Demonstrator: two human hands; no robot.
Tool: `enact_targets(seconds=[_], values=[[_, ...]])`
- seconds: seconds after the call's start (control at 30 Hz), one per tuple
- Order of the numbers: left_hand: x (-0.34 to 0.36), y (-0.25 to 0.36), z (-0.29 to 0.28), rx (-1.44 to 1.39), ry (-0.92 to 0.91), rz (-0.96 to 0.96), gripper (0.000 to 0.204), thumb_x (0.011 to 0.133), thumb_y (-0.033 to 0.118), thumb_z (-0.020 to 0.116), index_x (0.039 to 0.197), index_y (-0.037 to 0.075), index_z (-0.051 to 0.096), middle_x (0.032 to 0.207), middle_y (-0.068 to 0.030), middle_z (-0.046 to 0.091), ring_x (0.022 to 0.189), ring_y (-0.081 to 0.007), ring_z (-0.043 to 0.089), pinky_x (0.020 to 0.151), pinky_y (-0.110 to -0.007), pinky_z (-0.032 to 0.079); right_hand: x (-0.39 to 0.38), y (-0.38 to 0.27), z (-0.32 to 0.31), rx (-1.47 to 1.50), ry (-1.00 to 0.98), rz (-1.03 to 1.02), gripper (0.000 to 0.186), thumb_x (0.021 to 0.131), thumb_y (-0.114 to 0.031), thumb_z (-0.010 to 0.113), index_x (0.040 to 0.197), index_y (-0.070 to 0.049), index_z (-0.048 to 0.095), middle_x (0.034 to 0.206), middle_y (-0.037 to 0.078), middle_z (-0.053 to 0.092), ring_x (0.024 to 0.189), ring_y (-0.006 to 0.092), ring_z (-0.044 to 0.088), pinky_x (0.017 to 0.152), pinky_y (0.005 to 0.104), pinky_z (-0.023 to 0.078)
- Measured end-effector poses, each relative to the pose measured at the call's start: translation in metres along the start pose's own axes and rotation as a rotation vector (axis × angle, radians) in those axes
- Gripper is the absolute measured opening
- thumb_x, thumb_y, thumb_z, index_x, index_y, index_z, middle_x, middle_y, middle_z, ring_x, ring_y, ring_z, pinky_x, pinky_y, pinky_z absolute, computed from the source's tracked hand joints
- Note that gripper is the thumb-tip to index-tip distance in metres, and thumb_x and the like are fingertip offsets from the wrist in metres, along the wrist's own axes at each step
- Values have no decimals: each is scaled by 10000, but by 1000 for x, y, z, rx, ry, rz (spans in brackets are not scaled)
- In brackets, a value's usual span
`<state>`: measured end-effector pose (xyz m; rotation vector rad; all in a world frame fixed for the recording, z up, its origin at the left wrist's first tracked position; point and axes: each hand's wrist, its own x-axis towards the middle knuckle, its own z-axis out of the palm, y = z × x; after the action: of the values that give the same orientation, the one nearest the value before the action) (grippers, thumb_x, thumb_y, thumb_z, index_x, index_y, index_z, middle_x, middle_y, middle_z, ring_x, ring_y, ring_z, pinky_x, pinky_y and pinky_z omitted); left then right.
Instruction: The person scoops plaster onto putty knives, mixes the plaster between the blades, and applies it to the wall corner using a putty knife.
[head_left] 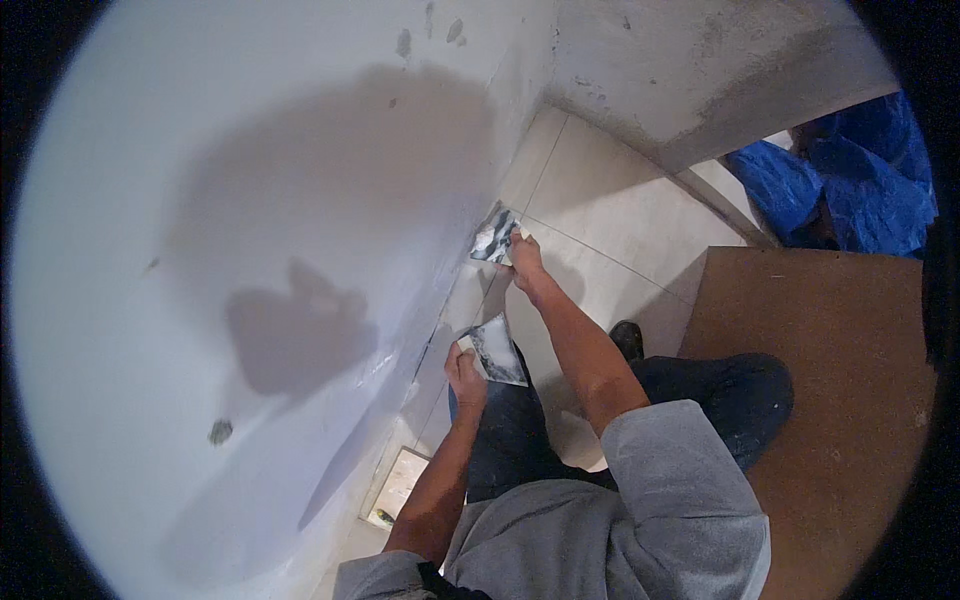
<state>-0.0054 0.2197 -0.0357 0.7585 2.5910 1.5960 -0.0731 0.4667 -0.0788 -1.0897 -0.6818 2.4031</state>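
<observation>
My left hand (465,380) is closed around the pale edge of a broad putty knife (497,352). Its flat blade is smeared with white over grey and lies above my left thigh. Farther forward, my right hand (527,262) grips a second broad putty knife (490,240), whose blade carries white and dark streaks. That blade is close to the foot of the white wall (330,200); I cannot tell whether it touches. A gap separates the two knives.
Pale floor tiles (590,225) run along the wall toward a grey wall corner. A brown board (820,400) lies to my right, with blue plastic sheeting (870,180) beyond it. By my left forearm is a shallow pale tray (403,480) with a small yellow-and-dark item (385,516).
</observation>
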Motion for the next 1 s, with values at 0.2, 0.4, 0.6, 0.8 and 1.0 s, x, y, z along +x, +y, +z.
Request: enact_targets(seconds=[0.2,0.4,0.6,0.8,1.0], values=[[-11,14,4,-188,-47,-267,159,805,128,493,837,-9,567,809,-94,588,784,-194,512,737,-321,418,32,14,1,-209,116,-62,352,1002,-360,528,1195,-66,530,1085,86,607,937,252,625,656,456,586],[-20,26,18,-282,-23,-176,188,835,95,466,876,-25,605,798,-87,611,785,-196,546,752,-333,443,59,7,3,-222,-23,-140,532,976,-415,543,1287,11,477,1245,192,566,1048,359,626,679,506,621],[-44,17,3,-65,62,-207,216,870,107,462,944,-27,614,883,-145,635,853,-237,582,820,-330,447,-53,-24,54,-228,-28,69,467,1031,-432,408,1242,-38,544,1223,88,589,1046,289,621,795,495,583],[-39,-42,7,10,201,-153,204,895,116,469,944,-26,606,840,-115,607,810,-195,541,763,-318,431,-159,-72,124,-214,-96,-51,511,1033,-447,406,1291,-23,526,1206,101,593,1079,278,597,872,557,537],[-11,0,-11,-506,-77,-423,184,897,133,474,849,-18,568,725,-1,513,691,-133,461,646,-312,400,-194,-78,107,-650,2,-375,489,1032,-432,454,1206,11,564,1083,84,608,980,183,556,815,382,492]])
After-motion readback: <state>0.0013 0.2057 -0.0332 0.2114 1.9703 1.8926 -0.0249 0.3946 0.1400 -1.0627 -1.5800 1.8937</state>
